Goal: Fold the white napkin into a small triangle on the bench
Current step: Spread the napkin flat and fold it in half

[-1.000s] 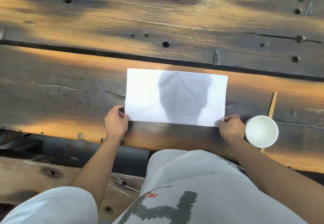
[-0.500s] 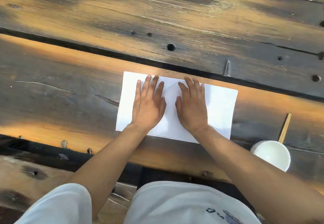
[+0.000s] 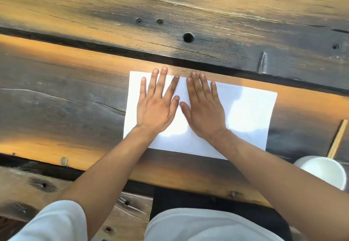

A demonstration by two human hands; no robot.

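My left hand [image 3: 154, 108] and right hand [image 3: 204, 111] lay palm down, flat and open with fingers spread, side by side on the left half of the napkin [image 3: 249, 116], gripping nothing. The thumbs nearly met in the middle. My palms and forearms covered much of the napkin there, so I could not tell what creases ran under them; its near edge passed under both wrists. The tips of my longest fingers reached past the far edge onto bare wood.

The napkin was a white rectangle lying flat on the bench [image 3: 62, 101], slightly skewed, its right half bare and bright in the sun. I could not make out how many layers it had. A faint line ran just inside the near edge.

At the right, a white cup [image 3: 324, 171] stood on the bench, partly hidden by my right forearm and cut by the frame edge. A thin wooden stick [image 3: 338, 138] slanted behind it, its lower end hidden by the cup. My white sleeve [image 3: 54, 222] and shirt [image 3: 207, 225] filled the bottom of the view; no writing or label could be read anywhere.

The napkin's far edge lay close to the dark gap [image 3: 94, 44] between planks, and its near edge sat back from the bench's front edge. Open wood stretched to the left of the napkin; to the right, only a narrow strip separated it from the stick.
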